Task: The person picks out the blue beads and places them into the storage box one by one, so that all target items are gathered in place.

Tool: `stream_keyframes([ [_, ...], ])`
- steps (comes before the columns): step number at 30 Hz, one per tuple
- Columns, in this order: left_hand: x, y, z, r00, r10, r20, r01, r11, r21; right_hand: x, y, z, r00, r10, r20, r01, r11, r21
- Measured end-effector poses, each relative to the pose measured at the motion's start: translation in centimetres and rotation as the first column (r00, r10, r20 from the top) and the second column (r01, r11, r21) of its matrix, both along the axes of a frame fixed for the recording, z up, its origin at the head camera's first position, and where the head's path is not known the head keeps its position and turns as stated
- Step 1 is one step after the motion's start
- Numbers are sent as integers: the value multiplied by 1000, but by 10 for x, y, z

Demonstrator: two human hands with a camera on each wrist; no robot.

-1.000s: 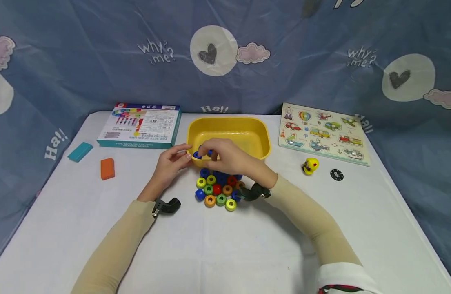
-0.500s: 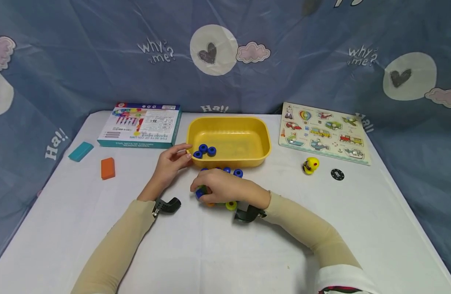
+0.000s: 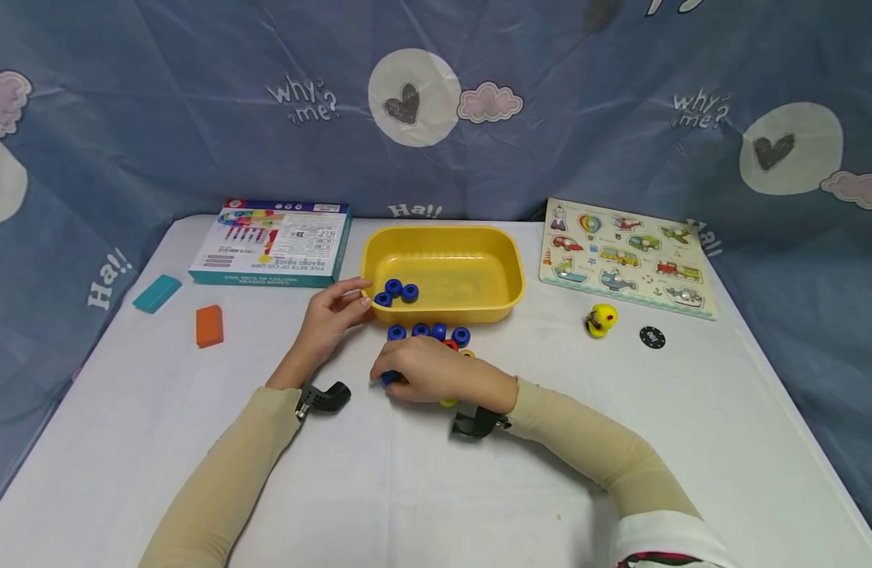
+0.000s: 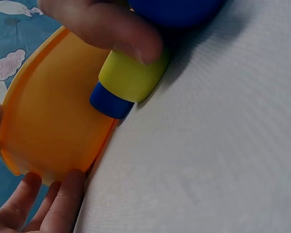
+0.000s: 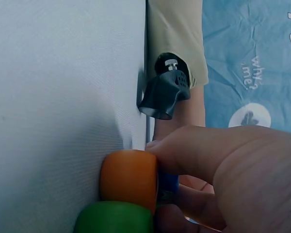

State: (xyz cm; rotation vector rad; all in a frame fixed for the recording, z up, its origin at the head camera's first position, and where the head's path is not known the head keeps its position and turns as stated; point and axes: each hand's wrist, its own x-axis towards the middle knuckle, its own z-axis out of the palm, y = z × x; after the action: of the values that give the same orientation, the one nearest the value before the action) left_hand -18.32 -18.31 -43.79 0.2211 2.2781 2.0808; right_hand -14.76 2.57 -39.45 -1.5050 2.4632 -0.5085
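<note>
My left hand (image 3: pixel 331 319) touches the left end of the yellow tub (image 3: pixel 471 313) with its fingertips. In the left wrist view its fingers lie extended against the tub's outer wall. Three blue beads (image 3: pixel 409 293) sit inside at the left. My right hand (image 3: pixel 428 368) pinches a blue bead (image 3: pixel 391 378) between thumb and fingers, low over the bead pile. An orange bead (image 5: pixel 128 174) and a green bead (image 5: pixel 114 218) are close by its thumb in the right wrist view. Most of the pile is hidden under this hand; a red bead (image 3: pixel 450 345) shows behind it.
More blue beads (image 3: pixel 461 337) line the tub's front side. A flat toy box (image 3: pixel 272 244), a teal block (image 3: pixel 156 293) and an orange block (image 3: pixel 209 326) lie left. On the right are a picture puzzle board (image 3: pixel 627 256), a small yellow figure (image 3: pixel 601 319) and a black chip (image 3: pixel 652 338).
My right hand has come from over the tub down to the bead pile, then slightly nearer me, and now pinches a blue bead. The left hand has stayed at the tub.
</note>
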Motion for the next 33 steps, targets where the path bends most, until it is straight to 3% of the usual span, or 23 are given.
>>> stream_keyframes([
  [10, -1, 1, 1, 1000, 8, 0, -8, 1000, -7, -3, 2, -2, 1000, 13, -6, -13, 999, -29],
  [16, 0, 1, 1, 1000, 10, 0, -10, 1000, -23, -14, 12, 14, 998, 33, 56, -23, 985, -171],
  [18, 0, 1, 0, 1000, 8, 7, -8, 1000, -28, -21, 21, 23, 998, 2, 62, 13, 970, -242],
  [21, 0, 1, 0, 1000, 10, 19, -9, 999, -38, -37, 36, 35, 992, -108, 58, 121, 934, -335],
  [24, -1, 1, 0, 1000, 14, 24, -13, 999, -41, -55, 52, 40, 960, -265, 95, 280, 875, -395],
  [28, 0, 0, 0, 1000, 17, 23, -16, 999, -52, -76, 65, 32, 885, -431, 177, 465, 797, -385],
  [30, 0, 0, 0, 1000, 16, 25, -15, 998, -53, -84, 67, 26, 857, -475, 203, 516, 781, -352],
  [33, 0, 1, -1, 1000, 16, 27, -15, 999, -51, -92, 68, 18, 835, -509, 209, 550, 788, -277],
])
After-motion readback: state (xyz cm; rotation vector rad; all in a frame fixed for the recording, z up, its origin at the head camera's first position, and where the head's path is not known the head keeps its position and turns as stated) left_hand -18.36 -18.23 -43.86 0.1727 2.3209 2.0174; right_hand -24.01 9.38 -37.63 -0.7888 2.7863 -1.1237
